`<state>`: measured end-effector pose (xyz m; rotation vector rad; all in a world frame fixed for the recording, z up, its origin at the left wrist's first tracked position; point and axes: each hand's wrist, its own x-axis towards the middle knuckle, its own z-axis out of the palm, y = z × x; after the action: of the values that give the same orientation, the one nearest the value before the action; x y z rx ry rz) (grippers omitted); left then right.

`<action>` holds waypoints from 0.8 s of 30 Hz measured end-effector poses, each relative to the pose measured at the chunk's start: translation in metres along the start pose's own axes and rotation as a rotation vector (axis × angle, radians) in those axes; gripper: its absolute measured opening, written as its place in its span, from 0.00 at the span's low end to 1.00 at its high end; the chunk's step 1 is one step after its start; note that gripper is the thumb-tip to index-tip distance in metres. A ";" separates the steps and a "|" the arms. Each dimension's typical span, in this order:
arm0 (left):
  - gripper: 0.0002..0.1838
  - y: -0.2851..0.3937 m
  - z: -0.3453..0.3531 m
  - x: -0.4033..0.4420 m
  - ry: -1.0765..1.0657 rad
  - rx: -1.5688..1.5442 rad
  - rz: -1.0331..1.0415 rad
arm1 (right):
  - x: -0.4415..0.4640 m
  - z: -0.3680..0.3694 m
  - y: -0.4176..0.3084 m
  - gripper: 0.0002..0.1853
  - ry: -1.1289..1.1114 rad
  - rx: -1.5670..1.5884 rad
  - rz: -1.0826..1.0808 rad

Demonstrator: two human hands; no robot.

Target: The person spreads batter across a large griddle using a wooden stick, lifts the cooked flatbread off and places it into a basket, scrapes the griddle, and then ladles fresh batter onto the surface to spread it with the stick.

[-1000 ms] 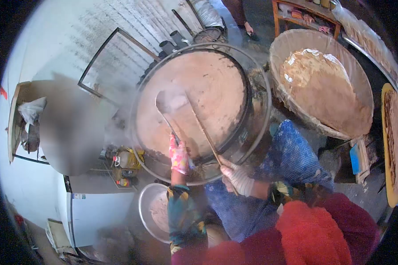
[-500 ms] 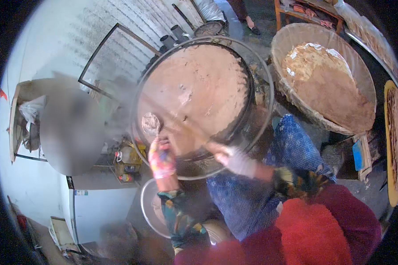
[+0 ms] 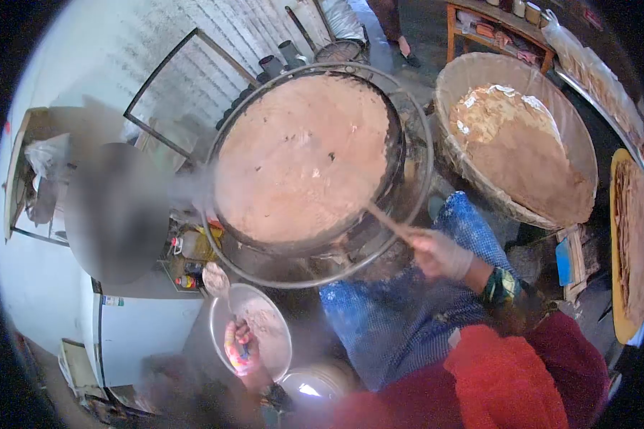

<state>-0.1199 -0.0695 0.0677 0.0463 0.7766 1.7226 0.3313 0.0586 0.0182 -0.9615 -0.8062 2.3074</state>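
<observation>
A: Where is the ladle?

B: Its head, coated with pinkish-brown paste, is at the upper left edge of a metal bowl; I cannot tell whether it touches the rim. More paste lies in the bowl.

A: And the hands?

B: Well apart. The left hand, in a patterned glove, has its fingers closed around the ladle's handle. The right hand, in a pale covering, is wrapped around a wooden stick.

A: Where does the stick point?

B: Up and left, its far end over the near right part of a wide round pan. Whether it touches the batter there is unclear. That pinkish-brown layer covers most of the pan, with a few dark specks. A metal ring surrounds it.

A: Further out?

B: Right of the pan, a lined basket holds brown and yellowish sheets. Left, bottles stand near a white cabinet. At the top, another person's foot shows.
</observation>
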 end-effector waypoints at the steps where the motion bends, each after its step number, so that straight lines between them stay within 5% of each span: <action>1: 0.05 0.001 -0.026 -0.004 0.040 -0.032 -0.002 | -0.012 0.000 -0.009 0.27 0.105 0.035 -0.082; 5: 0.05 -0.001 -0.138 -0.015 0.011 -0.027 -0.095 | -0.039 -0.020 0.002 0.29 0.352 -0.149 -0.164; 8: 0.04 -0.015 -0.217 -0.010 0.242 0.112 -0.018 | -0.051 -0.015 0.024 0.30 0.208 -0.307 -0.064; 9: 0.04 -0.024 -0.271 0.000 0.276 0.945 0.258 | -0.052 -0.011 0.025 0.30 0.205 -0.319 -0.055; 12: 0.07 -0.036 -0.290 0.005 0.391 0.671 -0.045 | -0.049 0.005 0.020 0.31 -0.026 -0.036 0.145; 14: 0.05 -0.061 -0.270 -0.002 0.177 0.695 -0.001 | -0.044 0.014 0.009 0.30 -0.060 0.075 0.138; 16: 0.04 -0.064 -0.240 -0.002 0.331 0.514 -0.084 | -0.038 0.012 -0.013 0.32 0.015 -0.157 0.038; 17: 0.03 -0.067 -0.233 -0.003 0.475 0.336 -0.168 | -0.014 -0.016 -0.004 0.30 0.064 -0.576 -0.317; 19: 0.05 -0.065 -0.254 0.004 0.453 0.335 -0.217 | 0.003 -0.034 -0.018 0.26 0.294 -1.471 -0.522; 20: 0.08 -0.061 -0.269 0.009 0.428 0.346 -0.265 | 0.001 -0.030 -0.042 0.23 0.490 -1.934 -0.323; 22: 0.10 -0.062 -0.296 0.009 0.393 0.370 -0.290 | 0.025 -0.050 -0.075 0.18 0.664 -1.785 -0.336; 24: 0.13 -0.065 -0.301 0.001 0.188 0.888 -0.033 | 0.065 -0.093 -0.099 0.18 0.801 -1.607 -0.668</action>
<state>-0.1910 -0.2038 -0.1998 0.4756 1.6201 1.2416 0.3831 0.1988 0.0035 -1.5924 -2.0924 0.2489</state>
